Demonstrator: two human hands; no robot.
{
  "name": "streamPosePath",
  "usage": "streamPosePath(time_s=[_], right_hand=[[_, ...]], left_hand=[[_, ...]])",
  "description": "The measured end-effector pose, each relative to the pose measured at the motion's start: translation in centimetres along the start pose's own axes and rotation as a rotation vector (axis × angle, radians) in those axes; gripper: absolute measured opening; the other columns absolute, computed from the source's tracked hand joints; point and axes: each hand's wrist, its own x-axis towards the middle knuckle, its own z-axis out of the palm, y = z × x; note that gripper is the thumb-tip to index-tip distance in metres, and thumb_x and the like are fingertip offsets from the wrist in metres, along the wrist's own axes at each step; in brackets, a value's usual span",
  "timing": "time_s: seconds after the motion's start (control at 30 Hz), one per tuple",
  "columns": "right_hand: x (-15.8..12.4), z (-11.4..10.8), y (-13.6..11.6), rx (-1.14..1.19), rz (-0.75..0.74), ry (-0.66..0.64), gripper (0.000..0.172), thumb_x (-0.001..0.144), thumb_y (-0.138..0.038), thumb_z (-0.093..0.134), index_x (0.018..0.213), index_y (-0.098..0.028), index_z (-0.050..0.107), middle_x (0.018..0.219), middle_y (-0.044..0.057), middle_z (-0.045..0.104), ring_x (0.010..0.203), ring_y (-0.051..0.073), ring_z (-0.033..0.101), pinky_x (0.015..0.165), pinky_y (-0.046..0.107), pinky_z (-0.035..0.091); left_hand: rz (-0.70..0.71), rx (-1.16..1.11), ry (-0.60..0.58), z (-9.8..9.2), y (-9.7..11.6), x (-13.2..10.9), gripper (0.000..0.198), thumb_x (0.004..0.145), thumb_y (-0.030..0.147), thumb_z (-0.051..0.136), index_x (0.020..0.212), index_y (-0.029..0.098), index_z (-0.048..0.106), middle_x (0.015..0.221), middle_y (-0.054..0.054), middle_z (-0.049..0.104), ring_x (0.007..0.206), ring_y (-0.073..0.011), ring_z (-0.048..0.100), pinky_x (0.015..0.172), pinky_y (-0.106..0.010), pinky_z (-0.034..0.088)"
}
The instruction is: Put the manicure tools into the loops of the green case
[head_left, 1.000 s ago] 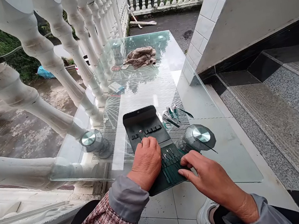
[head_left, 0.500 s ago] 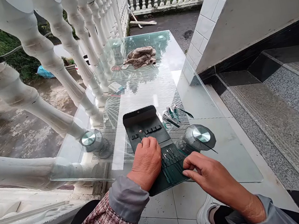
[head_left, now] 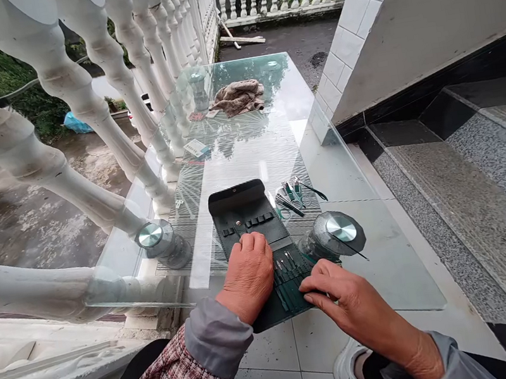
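Observation:
A dark green manicure case [head_left: 255, 205] lies unfolded at the near edge of the glass table. Several slim metal tools [head_left: 286, 264] sit under the straps of its lower panel. My left hand [head_left: 249, 273] is closed over the case's left side, fingers curled down on it; the fingertips are hidden. Over the right part of the lower panel, my right hand [head_left: 341, 294] has thumb and index finger brought together. What they pinch, if anything, cannot be made out. Several nail clippers [head_left: 292, 193] and green-handled scissors [head_left: 282, 209] lie right of the case.
A thin dark stick-like tool [head_left: 351, 247] lies over the right table leg's metal disc [head_left: 340, 227]. Farther back on the glass table [head_left: 341, 169] are a crumpled brown cloth [head_left: 238, 97] and a card [head_left: 196, 147]. White balusters [head_left: 108, 65] line the left; stone steps [head_left: 449, 184] rise at right.
My right hand has shifted slightly left, from the case's right edge to over the tools in the lower panel. My left hand and the case have stayed put.

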Motion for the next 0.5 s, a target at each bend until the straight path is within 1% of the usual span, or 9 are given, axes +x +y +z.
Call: streamPosePath(time_s=[0.1, 0.17, 0.23, 0.27, 0.33, 0.43, 0.47, 0.5], right_hand=[[0.0, 0.4, 0.0, -0.038, -0.002, 0.017, 0.017, 0.087, -0.018, 0.044, 0.082, -0.021, 0.060, 0.076, 0.002, 0.051, 0.070, 0.013, 0.052, 0.064, 0.026, 0.043], [0.0, 0.4, -0.3, -0.036, -0.004, 0.005, 0.016, 0.086, -0.019, 0.045, 0.081, -0.021, 0.060, 0.076, 0.002, 0.052, 0.070, 0.013, 0.052, 0.064, 0.026, 0.043], [0.0, 0.0, -0.5, -0.001, -0.025, 0.000, 0.015, 0.086, -0.019, 0.046, 0.081, -0.021, 0.060, 0.075, 0.002, 0.054, 0.069, 0.013, 0.053, 0.063, 0.025, 0.043], [0.1, -0.3, -0.5, 0.018, -0.035, 0.018, 0.015, 0.086, -0.020, 0.046, 0.081, -0.021, 0.061, 0.075, 0.002, 0.055, 0.070, 0.013, 0.053, 0.064, 0.025, 0.043], [0.2, -1.4, -0.1, 0.027, -0.021, 0.116, 0.015, 0.087, -0.023, 0.046, 0.082, -0.022, 0.061, 0.077, 0.002, 0.057, 0.073, 0.014, 0.055, 0.066, 0.025, 0.044], [0.5, -3.1, 1.5, -0.070, 0.102, 0.327, 0.018, 0.086, -0.031, 0.047, 0.081, -0.022, 0.061, 0.079, 0.003, 0.061, 0.074, 0.015, 0.057, 0.067, 0.026, 0.043], [0.7, -3.4, 2.2, -0.119, 0.143, 0.358, 0.018, 0.086, -0.032, 0.047, 0.079, -0.022, 0.061, 0.078, 0.003, 0.061, 0.072, 0.015, 0.057, 0.065, 0.026, 0.043], [0.8, -3.7, 2.8, -0.168, 0.176, 0.356, 0.018, 0.085, -0.031, 0.047, 0.078, -0.022, 0.061, 0.078, 0.002, 0.062, 0.071, 0.015, 0.057, 0.063, 0.026, 0.042]], left_hand=[[0.001, 0.005, 0.002, 0.0, 0.0, 0.0, 0.030, 0.084, 0.013, 0.045, 0.111, 0.005, 0.055, 0.100, -0.015, 0.052, 0.083, -0.0225, 0.048, 0.061, -0.032, 0.039], [0.001, 0.002, 0.004, -0.1, 0.1, 0.0, 0.029, 0.084, 0.013, 0.045, 0.110, 0.006, 0.056, 0.099, -0.014, 0.053, 0.083, -0.0226, 0.048, 0.061, -0.032, 0.039], [0.000, -0.004, 0.008, -0.1, 0.0, 0.0, 0.028, 0.084, 0.014, 0.045, 0.109, 0.006, 0.056, 0.097, -0.014, 0.053, 0.083, -0.0228, 0.048, 0.061, -0.032, 0.039], [0.000, -0.005, 0.012, -0.1, 0.0, -0.1, 0.028, 0.084, 0.014, 0.045, 0.108, 0.006, 0.056, 0.097, -0.014, 0.052, 0.083, -0.0229, 0.048, 0.061, -0.032, 0.039], [0.004, -0.003, 0.022, 0.0, -0.1, -0.1, 0.029, 0.083, 0.014, 0.046, 0.109, 0.006, 0.056, 0.098, -0.014, 0.052, 0.083, -0.0228, 0.048, 0.061, -0.032, 0.039], [0.014, 0.004, 0.035, 0.3, -0.3, -0.2, 0.030, 0.082, 0.012, 0.047, 0.110, 0.006, 0.056, 0.099, -0.014, 0.052, 0.082, -0.0226, 0.048, 0.060, -0.032, 0.039], [0.015, 0.005, 0.039, 0.4, -0.4, -0.2, 0.030, 0.082, 0.012, 0.047, 0.110, 0.006, 0.056, 0.099, -0.014, 0.053, 0.082, -0.0226, 0.048, 0.059, -0.032, 0.039], [0.017, 0.005, 0.043, 0.5, -0.4, -0.2, 0.030, 0.082, 0.013, 0.048, 0.110, 0.005, 0.056, 0.098, -0.013, 0.053, 0.082, -0.0225, 0.048, 0.059, -0.032, 0.039]])
